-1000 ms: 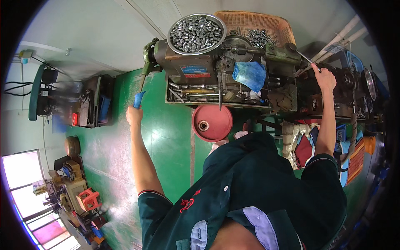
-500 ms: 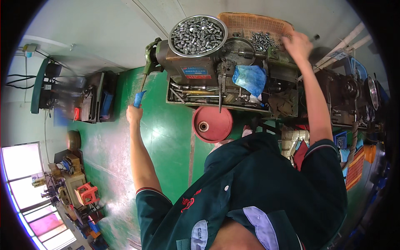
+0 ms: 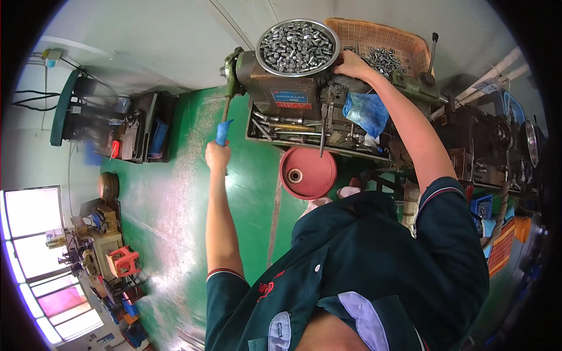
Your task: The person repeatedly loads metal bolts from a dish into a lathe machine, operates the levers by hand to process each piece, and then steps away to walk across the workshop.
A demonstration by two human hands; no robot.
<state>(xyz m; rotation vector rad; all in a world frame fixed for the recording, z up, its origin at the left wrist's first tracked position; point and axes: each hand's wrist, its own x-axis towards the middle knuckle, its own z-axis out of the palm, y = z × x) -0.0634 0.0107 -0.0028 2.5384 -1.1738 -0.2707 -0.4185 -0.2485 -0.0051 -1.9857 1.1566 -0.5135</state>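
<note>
My left hand (image 3: 218, 155) is wrapped round the blue-wrapped grip (image 3: 223, 132) of a lever that hangs from the left end of a small bench lathe (image 3: 281, 93). My right hand (image 3: 353, 64) reaches to the lathe's chuck area, just right of a steel bowl (image 3: 259, 54) heaped with short metal parts (image 3: 297, 47). Its fingers are bent and pressed together; what they hold, if anything, is hidden. Beyond that hand, an orange-brown plastic basket (image 3: 374, 32) holds bolt-like pieces (image 3: 383, 59). A blue rag (image 3: 366, 112) lies on the lathe below my right wrist.
A tray of hand tools (image 3: 287, 126) runs along the lathe's front. A red drum (image 3: 308, 174) stands on the green floor by my feet. At the lathe's right rises a black-knobbed lever (image 3: 434, 50). Other machines stand left and right, and a red stool (image 3: 123, 261) is at lower left.
My right hand has moved left from the basket's right end to the chuck area beside the bowl. My left hand remains on the lever grip. The whole view has shifted slightly.
</note>
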